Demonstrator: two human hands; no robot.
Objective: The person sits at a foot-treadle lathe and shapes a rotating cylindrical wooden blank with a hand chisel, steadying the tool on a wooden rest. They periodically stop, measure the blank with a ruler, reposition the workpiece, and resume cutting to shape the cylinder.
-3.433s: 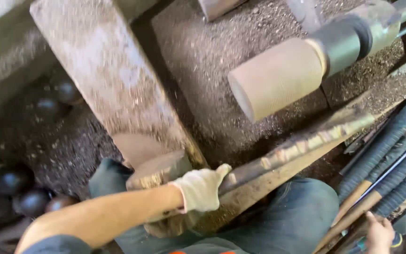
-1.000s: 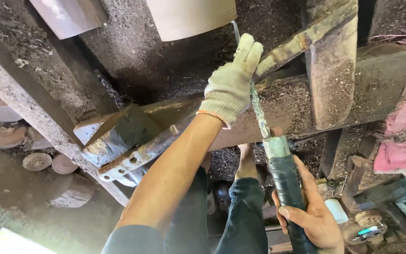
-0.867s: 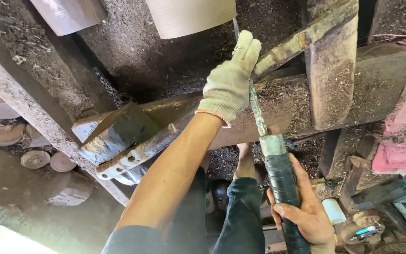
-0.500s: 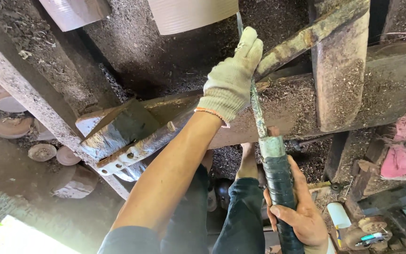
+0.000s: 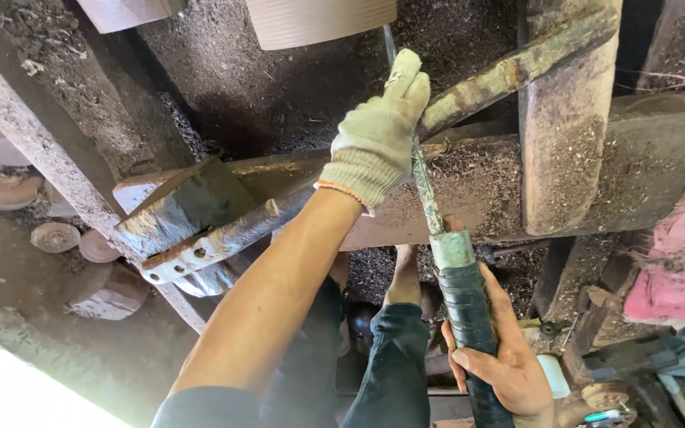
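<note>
Below the pale turned cylinder (image 5: 320,20), the long chisel (image 5: 438,238) stood almost upright, its long axis running from the taped black handle low down, up through the thin green-stained blade, with the tip pointing up and slightly away toward the cylinder. The gloved left hand (image 5: 378,135) had its fingers pressed together around the blade and the slanted rest bar (image 5: 509,75) just beside the cylinder. The bare right hand (image 5: 501,364) had its fingers curled tight around the handle, well below the cylinder. From where I stood, the risk looked plain: if the tip dug into the cylinder, the blade could kick and drag the glove in. The tip itself was hidden behind the glove, so contact was probably near, though I couldn't tell.
</note>
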